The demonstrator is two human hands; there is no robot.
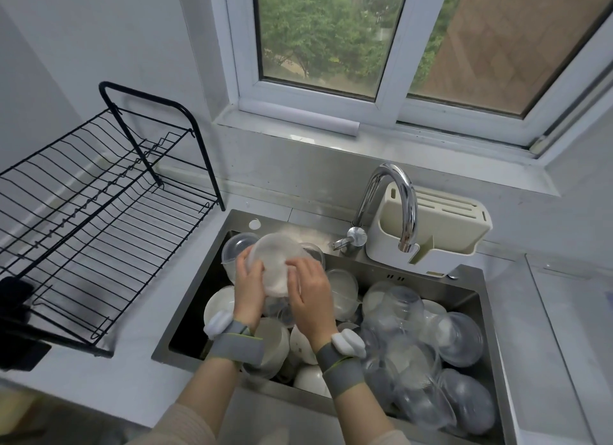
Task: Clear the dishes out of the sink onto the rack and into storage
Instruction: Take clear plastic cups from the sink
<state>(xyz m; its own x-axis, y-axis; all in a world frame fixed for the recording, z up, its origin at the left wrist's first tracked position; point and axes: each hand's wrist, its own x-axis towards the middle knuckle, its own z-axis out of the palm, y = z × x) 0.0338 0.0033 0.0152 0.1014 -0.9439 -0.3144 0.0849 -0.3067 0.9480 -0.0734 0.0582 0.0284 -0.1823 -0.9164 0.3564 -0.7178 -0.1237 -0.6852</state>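
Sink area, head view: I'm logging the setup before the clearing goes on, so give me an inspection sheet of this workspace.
Surface: pale grey countertop round a stainless steel sink.
Job's things: both hands hold a translucent round plastic container above the sink; clear plastic bowls and white ceramic bowls are piled inside; black wire dish rack holds no dishes.
Clutter: cream plastic knife and utensil holder behind the chrome tap.
Hands: left hand and right hand grip the container's rim.
Cables: nothing seen.
Surroundings: white-framed window, trees outside.
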